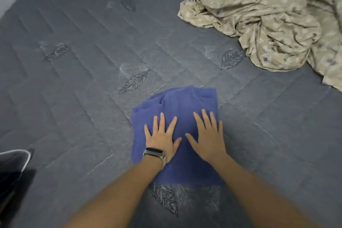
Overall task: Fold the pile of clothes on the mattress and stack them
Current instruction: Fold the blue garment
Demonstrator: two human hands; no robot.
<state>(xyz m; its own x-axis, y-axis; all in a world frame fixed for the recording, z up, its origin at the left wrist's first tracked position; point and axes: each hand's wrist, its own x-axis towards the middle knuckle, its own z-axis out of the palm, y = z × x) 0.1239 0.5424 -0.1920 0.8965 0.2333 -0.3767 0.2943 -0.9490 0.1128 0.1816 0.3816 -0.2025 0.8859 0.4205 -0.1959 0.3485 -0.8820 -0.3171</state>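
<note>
Blue folded cloth at 6 o'clock, soft, light and limp, pressed under flat left hand and right hand, neither grasping; best lifted by its edges.

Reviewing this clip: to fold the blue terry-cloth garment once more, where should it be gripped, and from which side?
Probably the far corners of the blue terry-cloth garment, reached over from the near side. It lies flat, long axis running away from the person, with left hand and right hand pressing its middle.
</note>
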